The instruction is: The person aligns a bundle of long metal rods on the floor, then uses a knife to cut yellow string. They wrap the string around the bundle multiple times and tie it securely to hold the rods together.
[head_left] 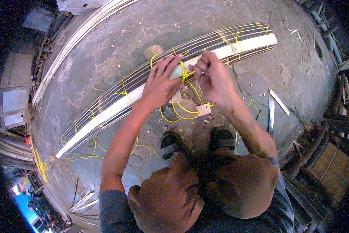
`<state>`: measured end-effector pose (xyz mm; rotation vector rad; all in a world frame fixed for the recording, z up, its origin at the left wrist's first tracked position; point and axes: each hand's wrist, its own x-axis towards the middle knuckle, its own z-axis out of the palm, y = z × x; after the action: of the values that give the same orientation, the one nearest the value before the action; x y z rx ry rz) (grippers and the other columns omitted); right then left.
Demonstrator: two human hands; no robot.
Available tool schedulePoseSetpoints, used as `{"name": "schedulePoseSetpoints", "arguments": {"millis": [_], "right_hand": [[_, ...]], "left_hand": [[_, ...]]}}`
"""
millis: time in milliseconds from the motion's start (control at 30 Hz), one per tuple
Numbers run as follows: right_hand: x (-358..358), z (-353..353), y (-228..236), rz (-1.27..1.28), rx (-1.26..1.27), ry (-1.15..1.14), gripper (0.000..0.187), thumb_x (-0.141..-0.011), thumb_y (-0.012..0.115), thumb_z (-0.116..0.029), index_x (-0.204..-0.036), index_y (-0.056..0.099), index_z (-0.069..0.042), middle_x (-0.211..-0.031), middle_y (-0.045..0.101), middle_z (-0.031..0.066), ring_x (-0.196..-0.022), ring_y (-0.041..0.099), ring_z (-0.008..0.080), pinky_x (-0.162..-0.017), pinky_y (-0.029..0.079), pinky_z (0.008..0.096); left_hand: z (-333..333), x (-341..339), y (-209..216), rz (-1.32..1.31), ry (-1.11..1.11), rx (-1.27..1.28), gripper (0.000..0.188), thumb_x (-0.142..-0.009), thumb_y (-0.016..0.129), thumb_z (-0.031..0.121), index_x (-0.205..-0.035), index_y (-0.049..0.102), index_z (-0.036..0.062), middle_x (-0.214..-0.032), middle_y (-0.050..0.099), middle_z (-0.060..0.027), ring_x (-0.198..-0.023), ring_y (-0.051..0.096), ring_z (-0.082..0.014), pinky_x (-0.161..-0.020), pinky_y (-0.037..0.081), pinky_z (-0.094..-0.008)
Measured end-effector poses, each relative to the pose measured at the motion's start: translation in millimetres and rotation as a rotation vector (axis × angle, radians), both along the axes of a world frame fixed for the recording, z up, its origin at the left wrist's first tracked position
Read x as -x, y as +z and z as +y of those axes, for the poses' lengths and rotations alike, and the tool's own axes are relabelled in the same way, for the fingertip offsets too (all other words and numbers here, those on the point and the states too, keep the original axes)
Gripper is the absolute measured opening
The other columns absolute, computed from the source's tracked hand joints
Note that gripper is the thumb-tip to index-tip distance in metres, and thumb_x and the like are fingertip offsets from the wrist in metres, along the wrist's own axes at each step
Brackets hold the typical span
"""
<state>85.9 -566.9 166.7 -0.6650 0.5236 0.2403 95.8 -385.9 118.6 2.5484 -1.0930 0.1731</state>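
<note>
A long curved frame of thin slats runs diagonally across the floor, with a wide pale bamboo strip [112,105] along its middle. Yellow cord [185,73] is wound round strip and slats at the centre. Across the strip, just left of this binding, lies my left hand [161,83], its fingers stretched out flat and its thumb mostly hidden. My right hand [212,77] is closed in a pinch right of the binding, on the yellow cord; its fingertips partly cover the grip. A loop of loose cord [190,111] hangs below the hands onto the floor.
Beyond the frame sits a stone-like block [154,51]. Long pale strips [77,37] curve along the left. A knife-like flat blade [271,116] and a short stick [279,102] lie at right. Tangled yellow cord [41,165] is at far left. My sandalled feet [170,144] are near the frame.
</note>
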Motion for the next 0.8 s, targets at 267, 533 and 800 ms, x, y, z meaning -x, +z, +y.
{"name": "schedulePoseSetpoints", "arguments": {"millis": [267, 533, 800], "right_hand": [[31.3, 16.1, 15.5, -0.194, 0.336, -0.009, 0.026, -0.100, 0.044, -0.024, -0.079, 0.046, -0.011, -0.073, 0.043, -0.0004, -0.069, 0.045, 0.0128, -0.082, 0.044, 0.0301], [51.6, 16.1, -19.2, -1.104, 1.356, 0.197, 0.013, -0.087, 0.063, -0.009, -0.098, 0.064, -0.002, -0.092, 0.064, 0.0153, -0.083, 0.063, 0.0275, -0.071, 0.050, 0.0352], [7.6, 8.4, -44.1, -0.742, 1.507, 0.298, 0.017, -0.090, 0.059, -0.011, -0.105, 0.058, -0.004, -0.084, 0.065, 0.0196, -0.071, 0.064, 0.0357, -0.062, 0.050, 0.0406]], "left_hand": [[10.3, -1.3, -2.3, 0.141, 0.065, 0.220, 0.018, -0.079, 0.070, 0.029, -0.080, 0.072, 0.0112, -0.148, 0.038, -0.0087, -0.137, 0.029, -0.0346, -0.112, 0.024, -0.0457], [5.0, -18.6, -8.6, 0.230, 0.048, 0.193, 0.011, -0.074, 0.069, 0.026, -0.080, 0.072, 0.0172, -0.153, 0.031, -0.0027, -0.138, 0.024, -0.0385, -0.111, 0.022, -0.0504], [9.6, -14.2, 5.3, 0.282, 0.064, 0.257, 0.010, -0.074, 0.065, 0.013, -0.077, 0.062, 0.0037, -0.148, 0.038, -0.0090, -0.136, 0.028, -0.0378, -0.112, 0.022, -0.0498]]}}
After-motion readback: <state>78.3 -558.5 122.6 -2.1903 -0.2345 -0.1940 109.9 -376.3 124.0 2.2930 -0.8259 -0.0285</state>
